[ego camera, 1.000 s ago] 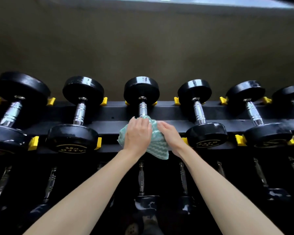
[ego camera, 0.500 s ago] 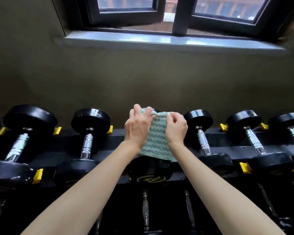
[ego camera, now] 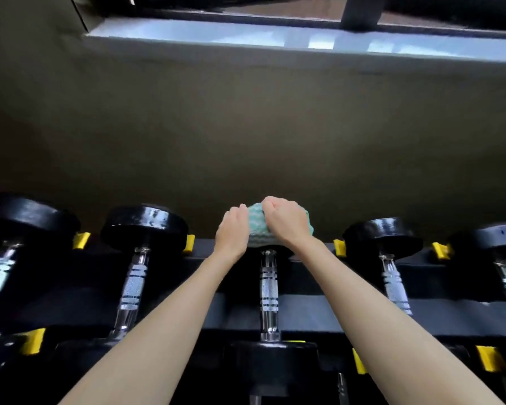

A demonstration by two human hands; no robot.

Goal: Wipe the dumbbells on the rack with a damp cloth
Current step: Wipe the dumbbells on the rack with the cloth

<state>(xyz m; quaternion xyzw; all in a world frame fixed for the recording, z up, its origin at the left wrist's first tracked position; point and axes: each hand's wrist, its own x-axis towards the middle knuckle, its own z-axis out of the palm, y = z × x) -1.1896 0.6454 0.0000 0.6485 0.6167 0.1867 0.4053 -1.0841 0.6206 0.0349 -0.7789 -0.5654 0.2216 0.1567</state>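
Note:
A green and white wavy-patterned cloth [ego camera: 259, 229] is draped over the far head of the middle dumbbell [ego camera: 269, 290], whose chrome handle and near black head show below. My left hand [ego camera: 232, 232] grips the cloth at its left side. My right hand [ego camera: 285, 222] grips the cloth from on top, fingers curled over it. The far head is almost wholly hidden under cloth and hands. Other black dumbbells [ego camera: 142, 226] lie in a row on the black rack [ego camera: 310, 312].
Yellow stops [ego camera: 339, 247] separate the dumbbells on the rack. More dumbbells [ego camera: 384, 235] lie to the right and far left. A dark wall rises close behind the rack, with a window sill [ego camera: 275, 39] above. Lower-tier handles show faintly below.
Both hands moved with the cloth from the middle dumbbell's near head, up over the handle, onto its far head. The camera tilted up, then partly back down and closer.

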